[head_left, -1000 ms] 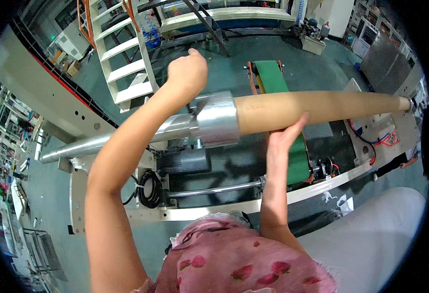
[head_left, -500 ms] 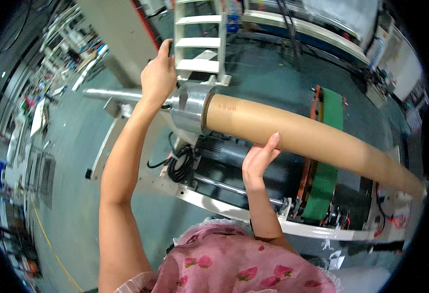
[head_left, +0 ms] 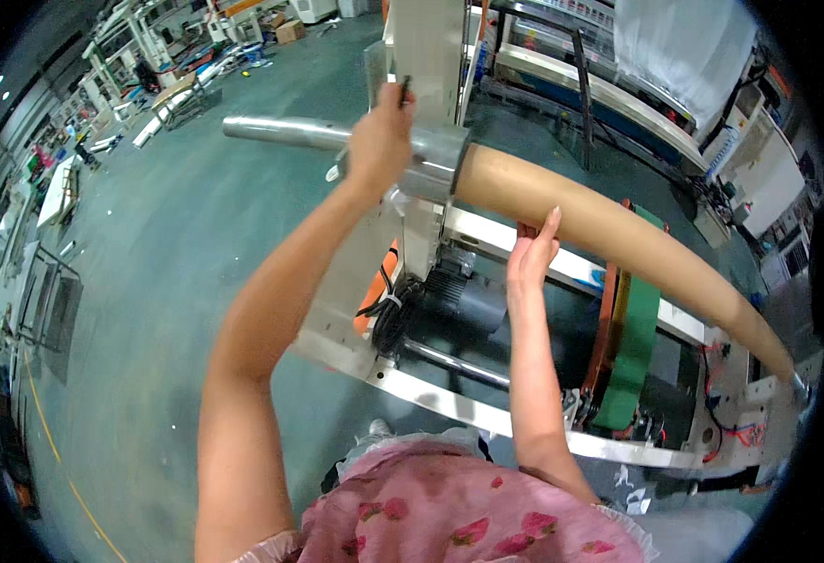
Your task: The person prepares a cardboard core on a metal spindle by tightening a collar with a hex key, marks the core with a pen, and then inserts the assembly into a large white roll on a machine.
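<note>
A long brown cardboard tube [head_left: 618, 233] slopes down from the middle to the far right. Its left end meets a shiny metal collar [head_left: 445, 155] on a silver shaft [head_left: 285, 131] that sticks out to the left. My left hand [head_left: 382, 145] is closed beside the collar around a dark-tipped handle [head_left: 404, 91], mostly hidden by the fingers. Against the tube's near underside, my right hand [head_left: 534, 255] cups it, thumb upward and the other fingers partly hidden beneath.
Below the tube lies a white machine frame [head_left: 440, 399] with a green belt [head_left: 630, 352], a dark motor [head_left: 459, 296] and coiled black cable [head_left: 393, 324]. A pale column [head_left: 426, 56] rises behind the collar. Red wires [head_left: 745, 432] hang at the right.
The view has swung, so the floor at left shows more and the white steps are out of sight. Both hands stay at the collar and tube. The mark on the tube no longer shows.
</note>
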A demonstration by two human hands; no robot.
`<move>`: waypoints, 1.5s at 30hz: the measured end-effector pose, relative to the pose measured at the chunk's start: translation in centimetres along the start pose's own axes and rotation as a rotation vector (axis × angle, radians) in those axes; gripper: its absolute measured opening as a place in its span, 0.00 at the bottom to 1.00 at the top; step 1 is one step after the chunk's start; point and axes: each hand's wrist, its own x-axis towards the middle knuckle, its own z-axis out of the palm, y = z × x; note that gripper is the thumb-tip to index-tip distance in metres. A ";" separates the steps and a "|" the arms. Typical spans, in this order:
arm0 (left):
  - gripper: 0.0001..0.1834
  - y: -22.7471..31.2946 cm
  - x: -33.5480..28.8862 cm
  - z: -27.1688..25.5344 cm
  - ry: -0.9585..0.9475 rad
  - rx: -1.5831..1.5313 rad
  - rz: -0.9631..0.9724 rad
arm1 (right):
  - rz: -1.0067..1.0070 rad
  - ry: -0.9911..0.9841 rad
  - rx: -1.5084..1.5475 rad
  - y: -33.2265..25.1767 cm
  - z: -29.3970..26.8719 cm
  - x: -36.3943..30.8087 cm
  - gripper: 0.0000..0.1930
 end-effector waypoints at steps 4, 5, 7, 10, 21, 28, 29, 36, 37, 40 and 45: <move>0.13 1.8 -0.4 2.8 -0.498 0.243 0.351 | 0.038 -0.010 -0.027 0.0 -0.9 0.5 0.28; 0.13 2.2 -0.8 2.9 -0.507 0.220 0.436 | 0.052 -0.014 -0.028 -0.3 -1.0 0.5 0.28; 0.13 1.5 -2.6 3.5 -0.527 0.181 0.602 | 0.048 -0.022 -0.031 -0.6 -0.7 0.3 0.29; 0.12 0.2 -4.4 3.6 -0.710 0.439 0.927 | 0.015 -0.016 -0.064 -0.3 -0.9 0.6 0.28; 0.08 0.0 -3.7 2.0 -0.587 0.172 0.877 | -0.135 -0.128 -1.051 -4.5 4.4 -5.8 0.08; 0.12 -1.1 -2.2 1.4 -0.537 -0.465 0.470 | -0.996 -0.580 -1.783 -3.5 17.7 -6.3 0.03; 0.12 -2.2 -2.5 1.4 -0.509 -0.508 0.484 | -0.943 -0.459 -1.879 -3.0 17.5 -6.3 0.03; 0.22 -2.9 -1.9 0.6 -0.792 -0.888 0.303 | -0.933 -0.490 -2.283 -1.0 15.2 -7.8 0.09; 0.22 -2.8 -2.1 -0.1 -0.724 -0.887 0.380 | -0.874 -0.434 -2.280 -0.7 14.8 -7.6 0.08; 0.22 -5.4 -2.9 -3.5 -0.538 -0.932 0.528 | -0.728 -0.522 -2.157 0.7 14.7 -6.6 0.03; 0.11 -19.8 -4.0 -8.4 -0.734 -0.739 0.454 | -0.873 -0.224 -1.847 1.6 11.9 -4.5 0.02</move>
